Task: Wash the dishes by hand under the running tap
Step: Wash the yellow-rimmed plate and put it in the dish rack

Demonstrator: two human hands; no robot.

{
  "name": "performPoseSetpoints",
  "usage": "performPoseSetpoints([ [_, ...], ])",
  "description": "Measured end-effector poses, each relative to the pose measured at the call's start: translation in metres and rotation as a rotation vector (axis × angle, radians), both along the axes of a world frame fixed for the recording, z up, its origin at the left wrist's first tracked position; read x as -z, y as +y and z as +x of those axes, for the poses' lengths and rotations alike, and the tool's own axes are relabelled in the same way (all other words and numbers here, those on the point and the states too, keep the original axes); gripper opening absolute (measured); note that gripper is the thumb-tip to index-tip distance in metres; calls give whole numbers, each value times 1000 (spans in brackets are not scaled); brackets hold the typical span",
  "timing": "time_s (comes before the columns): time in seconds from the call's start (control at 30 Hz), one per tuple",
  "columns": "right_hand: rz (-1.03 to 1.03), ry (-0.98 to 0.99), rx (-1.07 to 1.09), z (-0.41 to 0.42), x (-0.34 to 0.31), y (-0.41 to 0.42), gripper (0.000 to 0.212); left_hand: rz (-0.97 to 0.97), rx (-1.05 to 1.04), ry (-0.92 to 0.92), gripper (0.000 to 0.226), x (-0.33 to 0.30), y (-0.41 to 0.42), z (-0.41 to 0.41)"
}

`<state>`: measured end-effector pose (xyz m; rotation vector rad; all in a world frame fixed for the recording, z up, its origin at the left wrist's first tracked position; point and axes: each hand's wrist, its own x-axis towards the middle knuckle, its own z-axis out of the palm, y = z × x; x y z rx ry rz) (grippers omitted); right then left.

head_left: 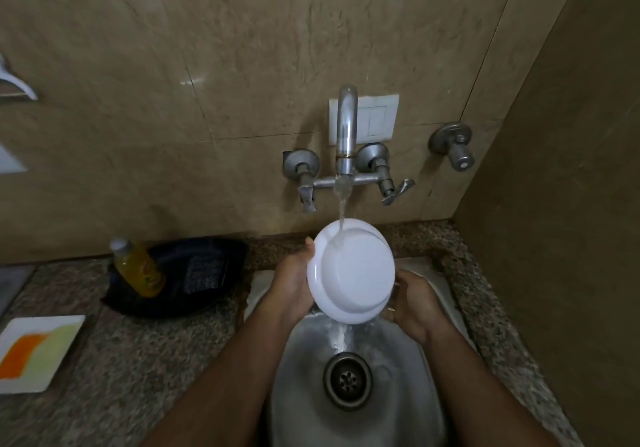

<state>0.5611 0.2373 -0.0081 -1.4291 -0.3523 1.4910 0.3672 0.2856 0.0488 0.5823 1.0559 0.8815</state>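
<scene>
In the middle of the frame I see a white plate [351, 273] tipped up over the sink [398, 370], with water from the tap [346, 128] running down it. My left hand [294, 284] and my right hand [414, 303] hold its edges.

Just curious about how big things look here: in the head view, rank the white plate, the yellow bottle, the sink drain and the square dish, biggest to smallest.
1. white plate, though it is raised toward the camera
2. square dish, cut off at the frame edge
3. yellow bottle and sink drain: too alike to rank
</scene>
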Motion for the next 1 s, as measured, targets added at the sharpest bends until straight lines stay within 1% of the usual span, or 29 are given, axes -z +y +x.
performPoseSetpoints([
  [0.03, -28, 55, 4, 2, -1, 0, 35, 32, 30, 18, 41, 0, -1, -2],
  [0.1, -91, 168, -12, 7, 0, 0, 46, 106, 127, 119, 35, 2, -2, -6],
  [0.2, -140, 345, -49, 13, 2, 1, 68, 249, 266, 394, 23, 4, -5, -16],
  [0.23, -137, 393, -53, 14, 1, 3, 69, 306, 318, 453, 23, 6, -6, -21],
  [0.27, -116, 416, -58, 13, 0, 4, 66, 358, 382, 476, 24, 8, -5, -26],
  [0.3, -87, 420, -60, 9, -5, 4, 59, 383, 440, 466, 24, 12, -3, -31],
  [0.37, -17, 403, -41, 0, -9, 3, 46, 392, 474, 391, 16, 18, -2, -42],
  [0.4, 27, 401, -18, -5, -7, 2, 42, 379, 451, 348, 15, 21, -3, -46],
  [0.47, 104, 399, 43, -13, -2, 0, 42, 270, 323, 283, 28, 29, -6, -47],
  [0.53, 125, 373, 60, -15, 4, -1, 56, 98, 230, 334, 42, 38, -10, -47],
  [0.57, 123, 357, 41, -15, 8, -2, 61, 29, 256, 367, 45, 43, -11, -47],
  [0.63, 105, 309, -22, -17, 11, -5, 63, -65, 320, 358, 44, 54, -14, -47],
  [0.67, 95, 294, -44, -18, 12, -6, 63, -87, 305, 358, 41, 56, -15, -48],
  [0.73, 108, 256, -71, -19, 10, -8, 63, -54, 260, 394, 35, 53, -17, -47],
  [0.8, 121, 154, -76, -15, 4, -4, 60, 7, 243, 404, 32, 49, -17, -44],
  [0.87, 146, -31, -57, -13, -7, 5, 48, 51, 249, 394, 27, 45, -15, -42],
  [0.93, 213, -227, 19, -8, -24, 17, 31, 89, 266, 399, 23, 38, -12, -37],
  [1.0, 312, -344, 49, -2, -46, 30, 23, 113, 264, 409, 22, 33, -10, -33],
])
